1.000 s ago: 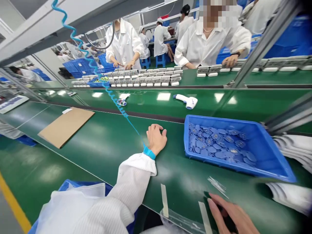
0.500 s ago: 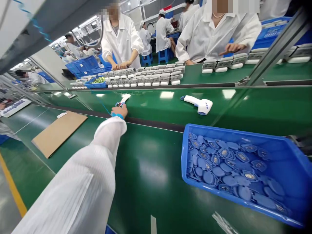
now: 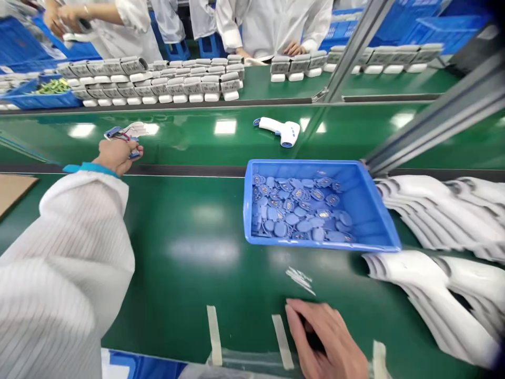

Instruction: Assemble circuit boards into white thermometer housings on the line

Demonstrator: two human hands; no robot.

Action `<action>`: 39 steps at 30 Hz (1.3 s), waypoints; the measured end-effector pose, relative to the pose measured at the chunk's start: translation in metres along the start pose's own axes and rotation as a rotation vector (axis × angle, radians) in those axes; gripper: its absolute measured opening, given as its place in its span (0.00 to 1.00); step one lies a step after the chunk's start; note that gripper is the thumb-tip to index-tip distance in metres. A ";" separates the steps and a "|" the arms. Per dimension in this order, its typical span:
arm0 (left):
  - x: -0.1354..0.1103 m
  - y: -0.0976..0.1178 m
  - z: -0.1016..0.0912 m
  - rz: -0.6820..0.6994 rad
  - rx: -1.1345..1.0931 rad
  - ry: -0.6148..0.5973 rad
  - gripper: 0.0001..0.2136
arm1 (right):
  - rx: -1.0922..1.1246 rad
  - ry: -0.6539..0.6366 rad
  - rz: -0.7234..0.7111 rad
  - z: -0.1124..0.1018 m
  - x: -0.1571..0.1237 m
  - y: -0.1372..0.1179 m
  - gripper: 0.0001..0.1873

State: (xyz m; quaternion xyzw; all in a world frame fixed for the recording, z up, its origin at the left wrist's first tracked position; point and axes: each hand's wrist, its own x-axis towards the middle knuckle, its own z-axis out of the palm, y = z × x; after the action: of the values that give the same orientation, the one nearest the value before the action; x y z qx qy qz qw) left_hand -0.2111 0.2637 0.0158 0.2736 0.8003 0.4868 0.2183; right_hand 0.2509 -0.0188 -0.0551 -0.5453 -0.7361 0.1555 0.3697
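Observation:
At the far left of the belt, my left hand (image 3: 118, 153) is closed on an opened forehead thermometer (image 3: 134, 130), a white shell with blue parts and loose red and dark wires. A blue band circles that wrist. Low in the picture, my right hand (image 3: 329, 339) rests at the table's near edge, beside a tape strip (image 3: 282, 342). Its thumb and forefinger are pinched together; the underside is hidden, so I cannot tell if anything is in it. Just beyond lie thin clear-white strips (image 3: 300, 280). A whole white-and-blue thermometer (image 3: 278, 129) lies on the belt.
A blue bin (image 3: 379, 221) holds many blue oval parts (image 3: 303, 208). White shell halves (image 3: 430, 289) are nested in rows at the right. A metal post (image 3: 437, 118) slants above them. Across the belt, grey-white units (image 3: 158, 87) stand in rows before co-workers in white coats (image 3: 272, 26).
My view has swung right and down, bringing my right hand and the white shells into sight. My left hand still holds the opened thermometer over the belt.

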 end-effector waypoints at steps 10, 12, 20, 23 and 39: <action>-0.297 -0.043 -0.065 0.437 -0.032 -0.541 0.12 | 0.051 0.016 -0.023 -0.046 0.004 -0.039 0.08; -0.346 -0.056 -0.063 0.528 0.009 -0.654 0.10 | 0.063 0.019 -0.065 -0.056 0.004 -0.055 0.09; -0.424 -0.073 -0.059 0.642 0.078 -0.876 0.05 | -0.005 -0.101 -0.202 -0.067 -0.013 -0.075 0.06; -0.426 -0.071 -0.056 0.640 0.091 -0.875 0.07 | -0.081 -0.062 -0.266 -0.068 -0.017 -0.071 0.04; -0.401 -0.059 -0.013 0.539 0.238 -0.790 0.07 | -0.062 -0.230 -0.075 -0.081 0.039 -0.064 0.14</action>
State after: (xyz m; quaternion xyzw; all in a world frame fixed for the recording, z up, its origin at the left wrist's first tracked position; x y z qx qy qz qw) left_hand 0.0708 -0.0280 0.0013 0.6577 0.6071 0.2902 0.3386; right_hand 0.2590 -0.0202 0.0548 -0.5070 -0.7980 0.1803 0.2715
